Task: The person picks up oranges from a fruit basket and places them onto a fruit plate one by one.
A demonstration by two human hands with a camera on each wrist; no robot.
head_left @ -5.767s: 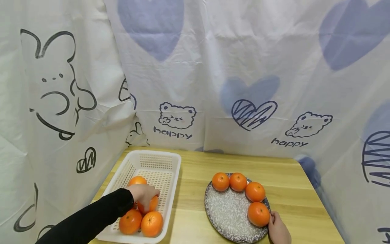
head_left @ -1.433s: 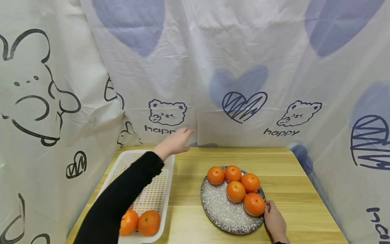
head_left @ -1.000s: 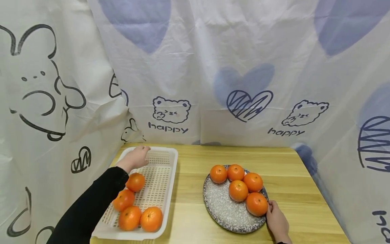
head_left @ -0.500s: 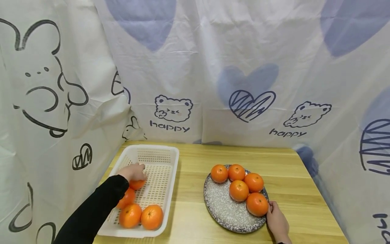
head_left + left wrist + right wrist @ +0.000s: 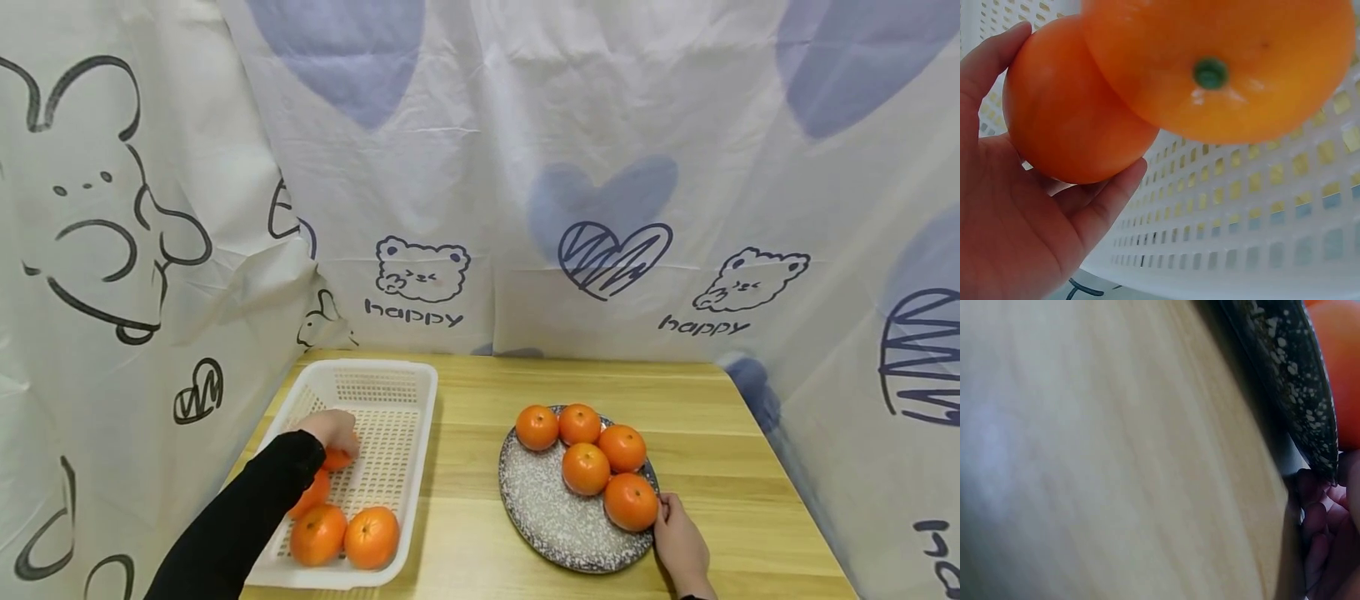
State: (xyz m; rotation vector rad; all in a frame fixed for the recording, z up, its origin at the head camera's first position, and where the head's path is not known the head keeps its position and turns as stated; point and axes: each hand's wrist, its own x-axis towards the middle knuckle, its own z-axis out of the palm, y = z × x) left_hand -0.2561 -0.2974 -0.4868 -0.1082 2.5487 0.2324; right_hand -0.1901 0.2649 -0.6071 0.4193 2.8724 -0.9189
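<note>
Left hand (image 5: 334, 431): one, reaching down into the basket. Its fingers (image 5: 1107, 206) are parted to the width of the fruit and curved round one held orange (image 5: 1066, 106), digits on opposite sides of it. Whether that orange touches the basket floor cannot be told.

Right hand (image 5: 681, 542): one, at the right edge of the plate. Its fingers (image 5: 1315, 519) are nearly closed, bent under the rim and pinching it, partly cut off in the wrist view.

Basket oranges: three besides the held one. A partly covered orange (image 5: 311, 493) lies just beside it, on the near side; a near-left orange (image 5: 318, 534) and a near-right orange (image 5: 371, 537) sit side by side at the near end.

Basket (image 5: 427, 433): white, oblong, with pierced walls and floor, on the left of the desk.

Plate (image 5: 547, 517): round, speckled grey with a dark rim, on the right of the desk, well apart from the basket.

Plate oranges (image 5: 622, 447): five; four in an arc along the far and right rim, one inside the arc.

Sleeve (image 5: 240, 508): black, on the left arm, crossing the basket's left wall.

Desk (image 5: 465, 500): pale wood grain.

Cloth (image 5: 510, 183): white, printed with hearts, bears and "happy", behind and at both sides.
</note>
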